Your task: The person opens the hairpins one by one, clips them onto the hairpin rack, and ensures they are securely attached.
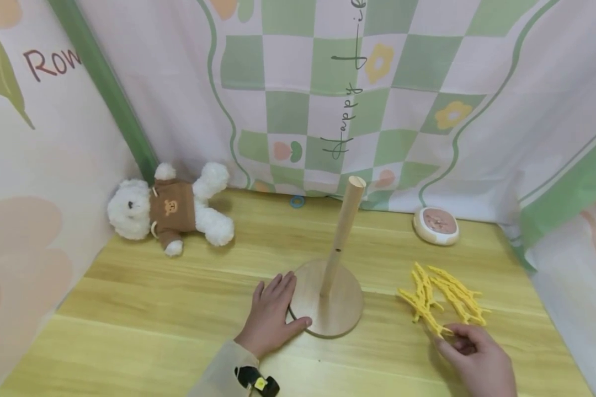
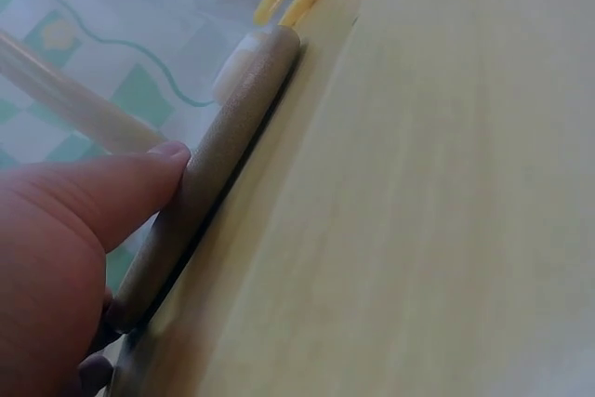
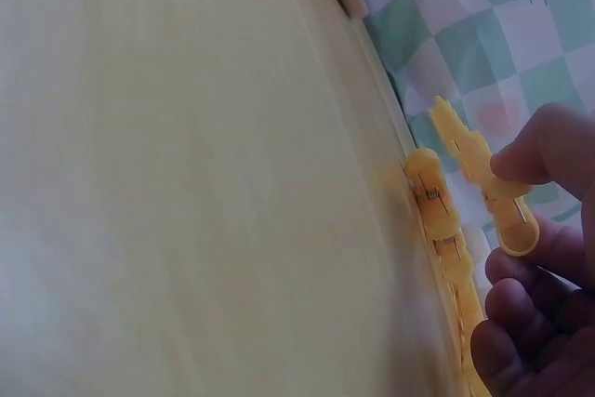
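Observation:
My left hand rests against the left edge of a round wooden base, with the thumb on its top and the fingers fairly straight. From that base rises an upright wooden rod. In the left wrist view the thumb presses the base's rim. On the right, my right hand pinches one yellow plastic clothespin between thumb and fingers. Several other yellow clothespins lie on the table just beyond it; metal springs show on some of them in the right wrist view.
A white plush dog in a brown shirt lies at the back left. By the back curtain are a small blue ring and a white rounded device. Patterned fabric walls enclose the wooden table on its left, back and right.

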Demonstrator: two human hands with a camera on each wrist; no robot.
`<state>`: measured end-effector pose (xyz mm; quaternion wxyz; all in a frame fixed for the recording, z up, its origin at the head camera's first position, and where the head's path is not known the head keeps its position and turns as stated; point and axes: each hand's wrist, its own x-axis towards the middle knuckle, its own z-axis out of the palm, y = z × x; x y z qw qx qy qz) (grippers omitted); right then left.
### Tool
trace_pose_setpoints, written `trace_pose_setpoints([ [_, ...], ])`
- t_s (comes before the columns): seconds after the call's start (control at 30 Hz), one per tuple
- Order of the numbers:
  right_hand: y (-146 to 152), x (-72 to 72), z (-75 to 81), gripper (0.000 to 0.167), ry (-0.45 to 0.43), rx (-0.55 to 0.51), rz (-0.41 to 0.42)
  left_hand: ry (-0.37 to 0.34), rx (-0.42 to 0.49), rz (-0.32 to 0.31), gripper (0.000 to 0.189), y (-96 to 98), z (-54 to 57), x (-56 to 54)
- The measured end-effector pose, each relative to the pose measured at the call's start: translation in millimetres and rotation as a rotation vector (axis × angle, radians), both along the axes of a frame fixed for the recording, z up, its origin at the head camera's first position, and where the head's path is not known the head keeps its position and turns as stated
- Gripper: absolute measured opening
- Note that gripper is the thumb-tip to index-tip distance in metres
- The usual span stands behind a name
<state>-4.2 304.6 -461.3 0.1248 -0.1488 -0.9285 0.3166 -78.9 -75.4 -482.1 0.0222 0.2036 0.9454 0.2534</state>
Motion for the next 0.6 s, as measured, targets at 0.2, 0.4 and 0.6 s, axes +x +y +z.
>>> trace_pose_setpoints([
  [0.2,-5.3,-3.1,-1.0,0.025,0.079,0.046,0.078,-0.009,0.005,0.007,0.094,0.0,0.0,0.2],
  [0.4,-10.2,-5.5,-2.5,0.026,0.147,0.058,0.149,-0.007,0.008,0.008,0.094,0.5,-0.3,-0.2],
  [0.6,-17.0,-7.6,-1.6,0.027,0.157,0.074,0.204,-0.011,0.007,0.009,0.094,0.7,-0.2,-0.2],
])
